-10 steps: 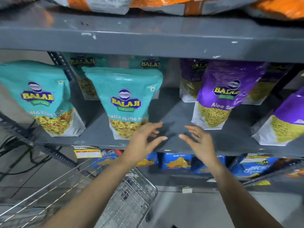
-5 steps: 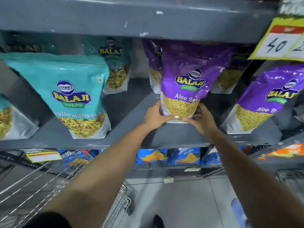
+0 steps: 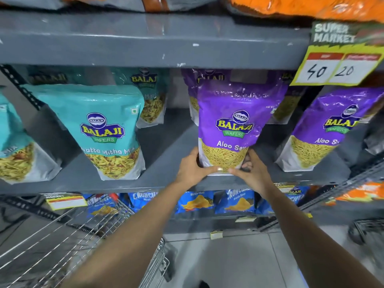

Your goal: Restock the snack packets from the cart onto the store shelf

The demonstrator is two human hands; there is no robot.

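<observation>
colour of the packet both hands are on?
Purple top, clear window showing yellow sev: the Aloo Sev packet, gripped at its base; head view.

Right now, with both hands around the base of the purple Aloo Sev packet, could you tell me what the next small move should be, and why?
Probably let go. The purple Aloo Sev packet already stands upright on the grey shelf, in line with the teal packet and the other purple one. The left hand and right hand only cup its base, so easing both away should leave it standing.
</observation>
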